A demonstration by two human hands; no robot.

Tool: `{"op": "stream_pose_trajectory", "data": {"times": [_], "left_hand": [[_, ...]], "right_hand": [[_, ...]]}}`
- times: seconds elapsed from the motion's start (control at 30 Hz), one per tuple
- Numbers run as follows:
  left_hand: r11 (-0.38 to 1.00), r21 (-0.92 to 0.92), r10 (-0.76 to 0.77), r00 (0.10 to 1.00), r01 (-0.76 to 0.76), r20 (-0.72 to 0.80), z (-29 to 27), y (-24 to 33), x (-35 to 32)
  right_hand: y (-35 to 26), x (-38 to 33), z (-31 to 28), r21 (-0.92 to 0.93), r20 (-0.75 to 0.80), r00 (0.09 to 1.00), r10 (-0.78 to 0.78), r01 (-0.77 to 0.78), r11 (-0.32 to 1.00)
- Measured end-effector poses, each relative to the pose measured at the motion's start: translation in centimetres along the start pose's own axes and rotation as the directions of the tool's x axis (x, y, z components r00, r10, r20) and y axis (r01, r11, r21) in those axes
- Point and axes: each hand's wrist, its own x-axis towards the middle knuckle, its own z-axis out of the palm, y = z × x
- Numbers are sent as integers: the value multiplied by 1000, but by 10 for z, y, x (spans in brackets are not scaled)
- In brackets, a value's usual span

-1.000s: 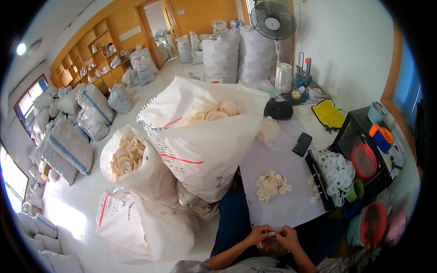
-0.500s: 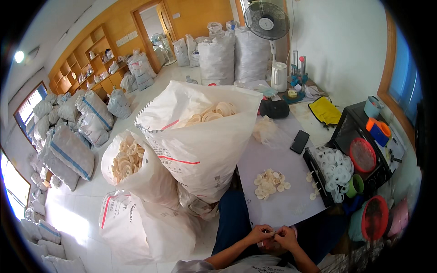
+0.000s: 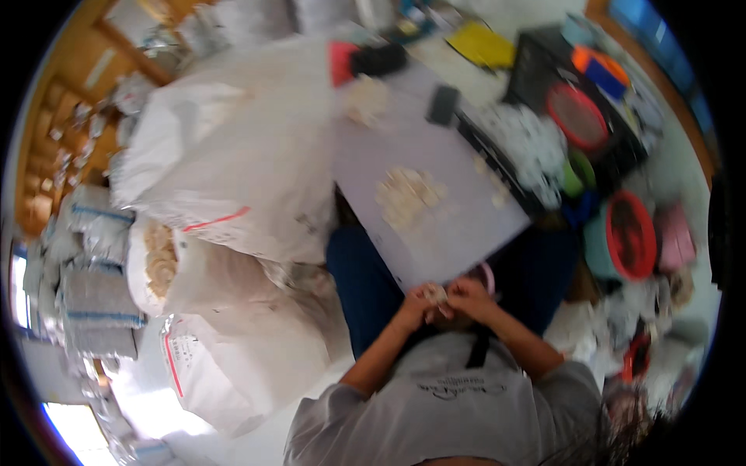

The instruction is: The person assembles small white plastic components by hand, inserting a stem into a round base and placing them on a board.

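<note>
Close in front of my body, at the near edge of the table, my two hands work together. My left hand (image 3: 420, 307) is closed on a small cream-coloured plastic piece (image 3: 437, 294). The fingers of my right hand (image 3: 470, 300) are pinched together right beside that piece; what they grip is too blurred to make out. Beyond the hands, a loose pile of flat, round cream plastic pieces (image 3: 408, 196) lies on the pale table top (image 3: 435, 252). A pink-rimmed container (image 3: 486, 276) shows partly behind my right hand.
Big white sacks (image 3: 256, 171) stand left of the table; an open one (image 3: 214, 272) holds cream rings. On the right are a black tray (image 3: 497, 159) of white rings, a green cup (image 3: 576, 172) and a red-rimmed bucket (image 3: 629, 237). A phone (image 3: 443, 105) lies farther back.
The head view has tilted down and turned, so the hands, table and sacks sit higher in the picture and more of my shirt shows. Both hands stay together at the table's near edge.
</note>
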Motion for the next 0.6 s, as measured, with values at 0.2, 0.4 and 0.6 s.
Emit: {"op": "stream_pose_trajectory", "data": {"times": [0.2,0.4,0.6], "left_hand": [[975,90,207,978,-205,-14,25,6,-2],[957,229,186,982,-179,-12,23,-2,-6],[981,160,123,988,-108,-91,29,2,-4]], "right_hand": [[1,0,10,281,-87,988,127,-98,955],[-3,-3,15,366,-84,982,169,-127,922],[-3,-3,20,423,-161,968,195,-111,899]]}}
